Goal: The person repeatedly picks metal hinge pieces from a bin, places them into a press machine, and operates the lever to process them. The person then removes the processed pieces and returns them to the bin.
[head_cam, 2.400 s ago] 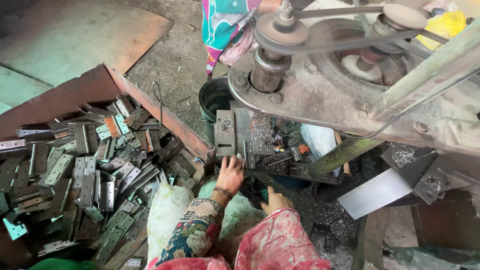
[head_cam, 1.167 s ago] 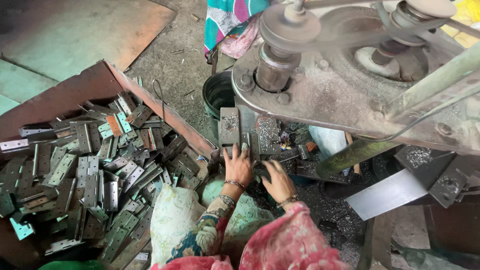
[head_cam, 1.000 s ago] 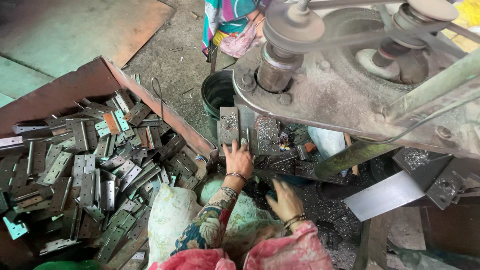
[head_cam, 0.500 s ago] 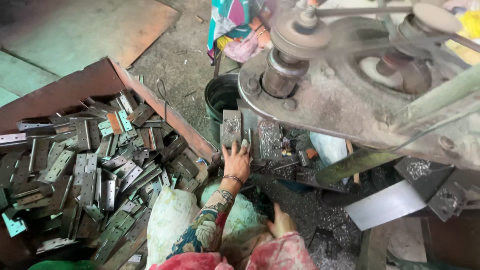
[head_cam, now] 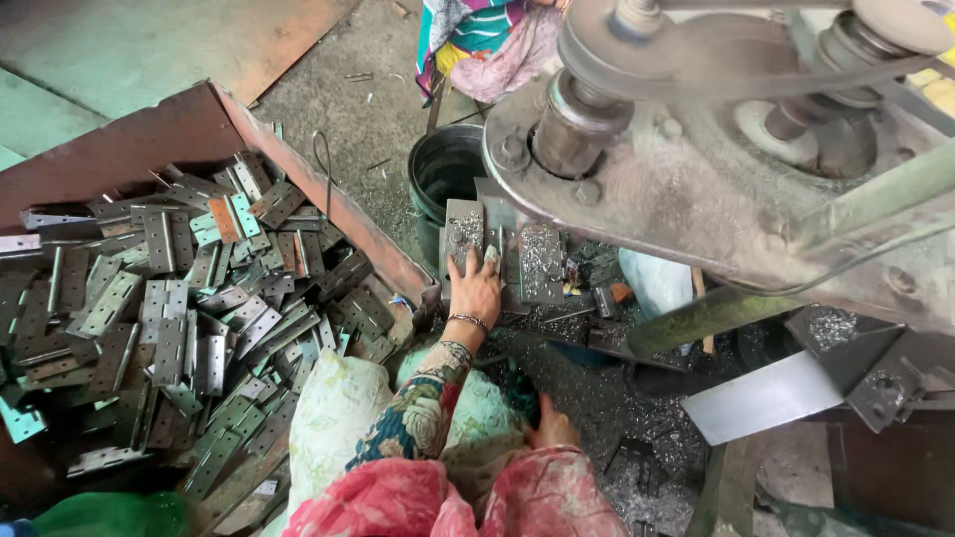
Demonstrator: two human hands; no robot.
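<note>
A: What's at nine o'clock?

B: A rusty tray (head_cam: 179, 129) heaped with hinges (head_cam: 169, 308), flat perforated steel leaves lying every way.

A: And the hands?

B: The left hand (head_cam: 476, 288) sits at centre, fingers (head_cam: 460, 263) spread flat on a plate (head_cam: 463, 234) under the machine's (head_cam: 696, 189) spindle (head_cam: 577, 124). The right hand (head_cam: 550, 430) is low at six o'clock, resting in dark swarf. Whether its fingers are curled on anything I cannot tell.

A: How would that plate handle?

B: Stiff, fairly heavy for its size, I'd judge, with sharp edges and gritty shavings on top, so likely slippery. Best taken by the long edges, clear of the spindle.

A: Anything in the way?

B: A second plate (head_cam: 540, 261) lies just beside it at three o'clock. A black bucket (head_cam: 443, 174) stands at twelve o'clock of the hand. The spindle hangs close above, and a belt (head_cam: 756, 75) runs across the pulleys at one o'clock. A green bar (head_cam: 716, 313) slants at four o'clock. Another person's bright clothing (head_cam: 477, 40) shows at twelve.
</note>
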